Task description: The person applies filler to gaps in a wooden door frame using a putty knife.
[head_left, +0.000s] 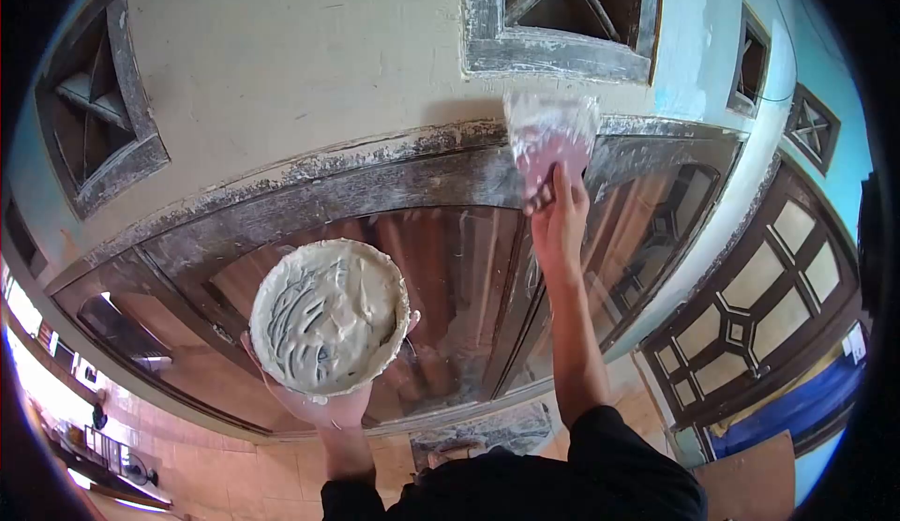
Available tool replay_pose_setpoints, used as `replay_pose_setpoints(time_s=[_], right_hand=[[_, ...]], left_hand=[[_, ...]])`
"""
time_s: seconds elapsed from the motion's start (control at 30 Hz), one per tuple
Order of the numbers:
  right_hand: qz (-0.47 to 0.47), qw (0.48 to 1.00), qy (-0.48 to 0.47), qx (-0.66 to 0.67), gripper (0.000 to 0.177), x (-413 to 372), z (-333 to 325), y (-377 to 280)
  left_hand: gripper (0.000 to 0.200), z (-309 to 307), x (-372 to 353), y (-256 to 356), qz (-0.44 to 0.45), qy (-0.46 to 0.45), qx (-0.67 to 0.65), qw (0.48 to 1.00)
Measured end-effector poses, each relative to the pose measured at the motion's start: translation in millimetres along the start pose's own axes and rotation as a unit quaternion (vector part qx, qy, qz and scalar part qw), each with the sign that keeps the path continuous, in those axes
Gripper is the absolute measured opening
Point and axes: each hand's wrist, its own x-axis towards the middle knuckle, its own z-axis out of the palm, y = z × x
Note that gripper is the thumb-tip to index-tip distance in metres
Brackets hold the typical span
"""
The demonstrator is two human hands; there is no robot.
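My left hand (330,410) grips a round tub (402,298) from below, its fingers around the sides. Thick greyish-white putty (323,320) fills the tub, its surface streaked and ridged. My right hand (561,210) is raised and closed on the reddish handle end of a wide putty knife (553,137). Whitish putty smears cover its broad blade, which points upward. In this view the blade overlaps the lower edge of the cream wall (291,62), just above the arched wooden window frame (394,184).
A square vent with crossed bars (562,51) sits above the putty knife, and another vent (98,99) is at upper left. Glass panes (450,277) lie behind both hands. To the right stands a dark panelled door (750,305) near blue cloth (797,404). Tiled floor (225,469) shows below.
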Motion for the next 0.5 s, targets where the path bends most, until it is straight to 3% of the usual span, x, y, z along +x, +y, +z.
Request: replay_pose_setpoints(time_s=[0.03, 0.07, 0.17, 0.3, 0.33, 0.5], right_hand=[[0.001, 1.0, 0.002, -0.001, 0.021, 9.0, 5.4, 0.8], [0.002, 1.0, 0.009, -0.027, 0.021, 17.6, 9.7, 1.8], [0.025, 0.997, -0.021, -0.064, 0.023, 21.7, -7.9, 15.4], [0.106, 0.988, -0.008, -0.114, 0.025, -18.6, -29.7, 14.7], [0.102, 0.989, 0.005, -0.109, 0.022, -24.3, -25.8, 9.2], [0.06, 0.995, 0.018, -0.072, 0.02, 7.6, 11.1, -7.4]], left_hand=[[0.064, -0.3, -0.6, -1.1, 0.003, -0.012, -0.018, 1.0], [0.056, 0.6, -6.1, -2.7, 0.024, 0.06, -0.055, 0.996], [0.064, -1.6, -16.4, -8.4, 0.0, 0.03, -0.094, 0.995], [0.061, 0.8, -34.1, -11.0, -0.057, 0.069, 0.014, 0.996], [0.066, 3.5, -41.6, -12.9, -0.032, 0.162, -0.047, 0.985], [0.069, -11.2, -70.9, -13.5, -0.072, 0.133, 0.095, 0.984]])
